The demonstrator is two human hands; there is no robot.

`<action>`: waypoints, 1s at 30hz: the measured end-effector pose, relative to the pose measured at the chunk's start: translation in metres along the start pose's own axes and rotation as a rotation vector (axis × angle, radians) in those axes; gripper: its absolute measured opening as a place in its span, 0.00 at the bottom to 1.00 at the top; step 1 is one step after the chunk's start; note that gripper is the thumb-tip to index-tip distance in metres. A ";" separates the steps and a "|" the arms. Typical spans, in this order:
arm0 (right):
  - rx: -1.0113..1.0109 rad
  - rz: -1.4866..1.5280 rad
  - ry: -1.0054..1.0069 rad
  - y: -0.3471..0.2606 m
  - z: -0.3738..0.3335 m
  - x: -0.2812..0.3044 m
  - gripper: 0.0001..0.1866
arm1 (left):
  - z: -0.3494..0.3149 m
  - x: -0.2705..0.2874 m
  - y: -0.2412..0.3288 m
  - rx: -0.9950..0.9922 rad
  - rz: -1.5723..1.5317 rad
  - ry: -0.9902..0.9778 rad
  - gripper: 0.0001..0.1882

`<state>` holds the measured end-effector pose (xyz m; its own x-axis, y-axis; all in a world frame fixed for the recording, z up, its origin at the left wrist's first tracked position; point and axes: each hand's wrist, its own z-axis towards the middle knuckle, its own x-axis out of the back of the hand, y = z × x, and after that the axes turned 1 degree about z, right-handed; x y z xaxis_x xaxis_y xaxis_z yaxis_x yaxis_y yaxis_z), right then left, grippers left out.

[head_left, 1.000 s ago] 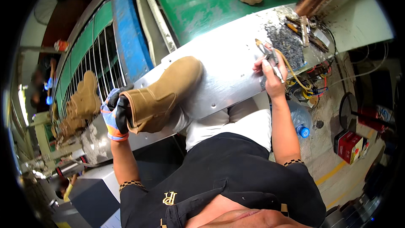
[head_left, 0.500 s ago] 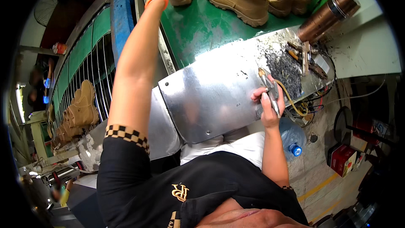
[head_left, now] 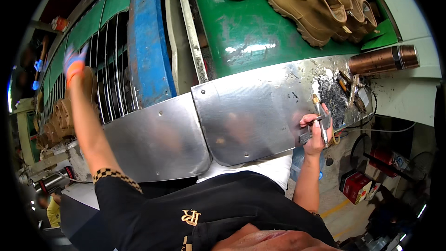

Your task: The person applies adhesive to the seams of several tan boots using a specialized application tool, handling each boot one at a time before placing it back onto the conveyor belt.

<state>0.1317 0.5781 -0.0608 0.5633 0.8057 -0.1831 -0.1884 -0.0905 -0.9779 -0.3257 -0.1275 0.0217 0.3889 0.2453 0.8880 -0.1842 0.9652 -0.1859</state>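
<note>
My left hand (head_left: 75,61), in a blue and orange glove, is stretched out at the far left. It is in front of the wire rack (head_left: 108,65), close to the tan boots (head_left: 64,114) there. Its fingers are smeared by motion, and I cannot tell whether they touch a boot. My right hand (head_left: 317,135) grips a slim metal tool (head_left: 320,111) with a brass-coloured tip pointing up and away. That hand is over the right end of the metal tabletop (head_left: 251,125).
Several tan boots (head_left: 304,11) stand on the green surface (head_left: 246,42) at the back. A copper-coloured flask (head_left: 383,59) lies at the far right beside small hand tools (head_left: 354,88) and black residue (head_left: 331,94). A blue beam (head_left: 149,42) separates rack and green surface.
My left hand has swung from beside a boot on the green surface leftward to the rack. The view has shifted, so the worktop appears farther right. My right hand keeps hold of the slim metal tool.
</note>
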 end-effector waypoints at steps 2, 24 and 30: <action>0.008 -0.060 0.029 -0.002 -0.002 0.003 0.33 | -0.031 -0.004 -0.077 0.240 0.314 -0.145 0.59; 0.056 -0.124 0.056 0.003 -0.005 -0.004 0.26 | -0.402 0.200 0.120 -0.675 -0.829 -0.184 0.13; 0.146 -0.247 0.180 -0.009 -0.009 -0.002 0.23 | -0.416 0.222 0.104 -0.535 -1.124 -0.210 0.26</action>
<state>0.1395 0.5720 -0.0525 0.7369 0.6754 0.0300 -0.1347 0.1901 -0.9725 0.1169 0.0651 0.0243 -0.0664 -0.7045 0.7065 0.5612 0.5591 0.6103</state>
